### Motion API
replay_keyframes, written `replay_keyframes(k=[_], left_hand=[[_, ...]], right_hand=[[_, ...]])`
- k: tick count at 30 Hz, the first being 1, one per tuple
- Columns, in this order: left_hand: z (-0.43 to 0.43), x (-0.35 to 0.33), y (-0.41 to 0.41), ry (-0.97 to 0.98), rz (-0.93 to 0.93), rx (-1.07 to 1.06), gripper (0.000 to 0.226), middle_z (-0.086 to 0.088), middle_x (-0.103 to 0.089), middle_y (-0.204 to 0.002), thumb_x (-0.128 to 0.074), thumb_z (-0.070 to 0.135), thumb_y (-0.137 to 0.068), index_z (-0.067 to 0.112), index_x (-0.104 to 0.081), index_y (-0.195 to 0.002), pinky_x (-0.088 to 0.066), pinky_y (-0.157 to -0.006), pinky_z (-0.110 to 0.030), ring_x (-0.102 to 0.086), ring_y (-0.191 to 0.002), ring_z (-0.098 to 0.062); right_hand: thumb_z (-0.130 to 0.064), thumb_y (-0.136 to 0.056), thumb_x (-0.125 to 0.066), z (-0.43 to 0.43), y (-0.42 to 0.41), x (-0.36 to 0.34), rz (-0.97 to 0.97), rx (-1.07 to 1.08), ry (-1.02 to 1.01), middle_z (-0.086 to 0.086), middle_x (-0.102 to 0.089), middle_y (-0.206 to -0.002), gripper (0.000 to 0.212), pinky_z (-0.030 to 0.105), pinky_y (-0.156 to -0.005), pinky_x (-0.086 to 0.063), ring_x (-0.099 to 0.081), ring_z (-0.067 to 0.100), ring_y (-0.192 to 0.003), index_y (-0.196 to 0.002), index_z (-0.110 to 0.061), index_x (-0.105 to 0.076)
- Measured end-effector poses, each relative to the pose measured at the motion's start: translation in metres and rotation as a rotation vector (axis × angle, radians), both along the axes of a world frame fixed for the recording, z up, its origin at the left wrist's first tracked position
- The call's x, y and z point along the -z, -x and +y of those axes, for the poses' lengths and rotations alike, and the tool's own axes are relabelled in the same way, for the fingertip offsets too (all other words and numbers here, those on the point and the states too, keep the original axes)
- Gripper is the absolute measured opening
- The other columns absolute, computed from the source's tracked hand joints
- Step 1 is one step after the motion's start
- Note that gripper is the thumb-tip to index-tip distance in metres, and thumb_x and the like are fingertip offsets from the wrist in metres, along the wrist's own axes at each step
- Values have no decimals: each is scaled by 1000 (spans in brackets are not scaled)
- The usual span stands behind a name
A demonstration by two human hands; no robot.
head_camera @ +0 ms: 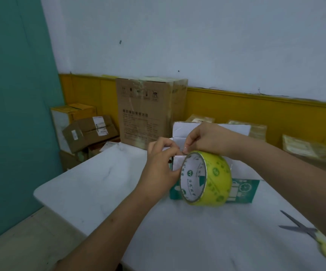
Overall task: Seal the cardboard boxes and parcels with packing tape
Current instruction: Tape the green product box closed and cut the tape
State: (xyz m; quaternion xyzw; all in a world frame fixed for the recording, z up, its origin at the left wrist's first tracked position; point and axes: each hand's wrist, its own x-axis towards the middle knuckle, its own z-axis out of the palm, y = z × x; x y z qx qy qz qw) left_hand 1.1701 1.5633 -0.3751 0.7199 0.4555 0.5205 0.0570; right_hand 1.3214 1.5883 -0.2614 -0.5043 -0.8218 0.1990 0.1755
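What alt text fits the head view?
The left hand and right hand pinch the top of a yellow tape roll, held against an open teal-and-white box on a white table. Scissors lie at right; taped cardboard boxes stand behind.

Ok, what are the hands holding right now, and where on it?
The right hand holds the tape roll at its top rim; the left hand pinches the white flap of the box at its top edge.
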Motion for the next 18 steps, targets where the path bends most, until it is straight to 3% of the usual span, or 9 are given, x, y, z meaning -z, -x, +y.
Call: replay_keyframes(k=[4,6,10,12,14,16,18], left_hand=[[-4,3,-4,24,-132,-9,36,10,-48,-111,-79,27,-79,31,-47,-96,-36,-82,-6,-43,-109,-11],[-6,-1,-5,76,-205,15,43,10,-48,-115,-78,30,-80,37,-41,-101,-37,-80,-4,-42,-112,-5],[-6,-2,-3,-46,-30,11,36,17,-47,-111,-77,31,-80,50,-54,-101,-36,-80,-3,-41,-110,-9],[-5,1,-1,-53,-62,37,29,20,-47,-109,-79,32,-77,48,-59,-88,-38,-77,-5,-42,-109,-8],[-1,4,0,-41,-98,36,17,21,-48,-109,-80,30,-75,34,-63,-79,-45,-74,-14,-44,-110,-12],[4,4,1,-35,-101,26,16,22,-48,-107,-78,33,-76,26,-64,-76,-51,-72,-25,-46,-110,-16],[7,0,2,-41,-83,17,16,22,-48,-104,-75,37,-76,29,-61,-75,-54,-71,-30,-46,-109,-16]], right_hand=[[-24,-85,-70,-2,4,-3,-70,55,134,-6,-71,-97,13,33,-93,-51,-61,14,-100,-75,-28,-77],[-27,-85,-70,0,4,-7,-79,80,202,-1,-72,-102,10,39,-95,-54,-65,19,-102,-88,-25,-79],[-25,-90,-62,1,8,-7,-169,92,379,10,-69,-116,29,39,-97,-53,-65,25,-109,-117,-17,-70],[-23,-89,-61,2,11,-2,-227,69,305,7,-67,-121,31,41,-100,-51,-63,25,-113,-119,-20,-70],[-23,-89,-61,2,9,3,-208,80,126,-1,-67,-123,30,33,-100,-47,-60,20,-114,-117,-24,-72],[-20,-91,-60,-5,2,6,-126,136,-81,-2,-69,-116,25,21,-85,-45,-59,14,-107,-111,-23,-75],[-31,-96,-56,-16,-9,5,6,236,-184,1,-72,-103,25,25,-75,-46,-62,16,-98,-101,-17,-77]])
